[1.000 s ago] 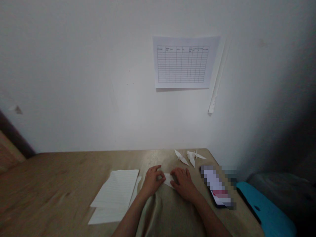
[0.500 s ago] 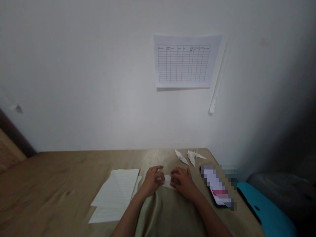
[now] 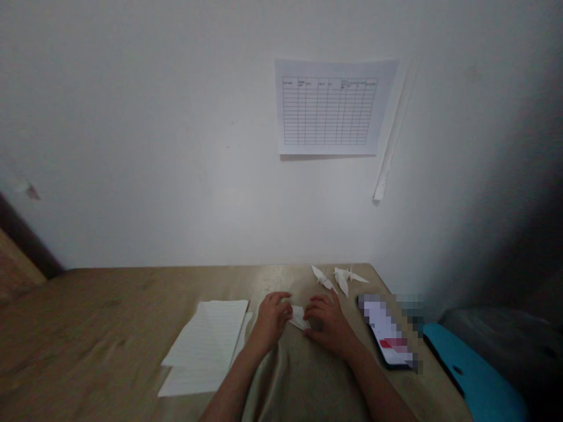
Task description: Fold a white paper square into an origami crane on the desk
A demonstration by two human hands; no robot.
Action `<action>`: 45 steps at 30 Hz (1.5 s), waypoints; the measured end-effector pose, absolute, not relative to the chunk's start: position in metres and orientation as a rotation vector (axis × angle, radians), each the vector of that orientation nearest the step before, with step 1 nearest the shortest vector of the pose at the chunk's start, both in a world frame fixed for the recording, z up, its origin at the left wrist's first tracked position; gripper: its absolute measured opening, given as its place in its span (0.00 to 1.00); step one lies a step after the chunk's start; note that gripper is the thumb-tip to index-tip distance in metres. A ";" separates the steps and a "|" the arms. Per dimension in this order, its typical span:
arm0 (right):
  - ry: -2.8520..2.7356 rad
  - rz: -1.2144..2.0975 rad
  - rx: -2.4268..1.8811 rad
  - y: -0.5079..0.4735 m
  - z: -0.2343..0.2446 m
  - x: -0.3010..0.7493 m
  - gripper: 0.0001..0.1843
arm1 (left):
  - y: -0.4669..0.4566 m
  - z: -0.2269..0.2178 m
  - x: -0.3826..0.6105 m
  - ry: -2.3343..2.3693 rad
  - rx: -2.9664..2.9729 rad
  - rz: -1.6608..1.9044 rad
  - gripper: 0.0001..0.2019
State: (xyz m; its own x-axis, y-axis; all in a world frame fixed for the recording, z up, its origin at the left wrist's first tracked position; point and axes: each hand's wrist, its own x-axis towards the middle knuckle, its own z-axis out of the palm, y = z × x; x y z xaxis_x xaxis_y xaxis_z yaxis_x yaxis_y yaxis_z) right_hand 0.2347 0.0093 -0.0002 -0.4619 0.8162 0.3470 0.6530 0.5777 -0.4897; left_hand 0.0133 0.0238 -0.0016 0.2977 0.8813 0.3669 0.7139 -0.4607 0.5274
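Two hands [image 3: 270, 322] [image 3: 328, 325] pinch opposite ends of a small folded white paper [image 3: 299, 317] near paper birds [image 3: 341, 281].

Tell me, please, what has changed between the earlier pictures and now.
The left hand no longer shows a gap between thumb and fingers; the right hand has its thumb spread lower, toward the person. The small paper between them seems slightly turned. No clear grasp or release shows. The sheets, birds and phone stayed put.

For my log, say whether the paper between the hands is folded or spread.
Folded: between left hand and right hand, the white paper shows creased, angled edges.
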 end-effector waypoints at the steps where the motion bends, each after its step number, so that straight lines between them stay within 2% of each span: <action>1: -2.242 0.388 -1.163 0.011 -0.003 0.234 0.15 | 0.024 -0.001 0.014 1.452 2.307 0.937 0.09; 4: -2.193 0.353 -1.156 0.017 -0.013 0.234 0.09 | 0.024 0.001 0.014 1.443 2.309 0.943 0.08; 9: -2.161 0.339 -1.171 0.021 -0.019 0.238 0.13 | 0.023 -0.002 0.015 1.440 2.317 0.783 0.05; 16: -2.104 0.473 -1.302 0.020 -0.014 0.237 0.08 | 0.025 -0.009 0.013 1.448 2.277 0.687 0.04; 22: -2.021 0.541 -1.399 0.019 -0.011 0.232 0.08 | 0.028 -0.009 0.013 1.501 2.186 0.718 0.02; 34: -1.864 0.522 -1.548 0.020 -0.016 0.219 0.05 | 0.032 -0.016 0.021 1.605 2.107 0.829 0.03; 45: -1.816 0.487 -1.621 0.020 -0.016 0.215 0.02 | 0.029 -0.008 0.026 1.699 2.064 0.753 0.02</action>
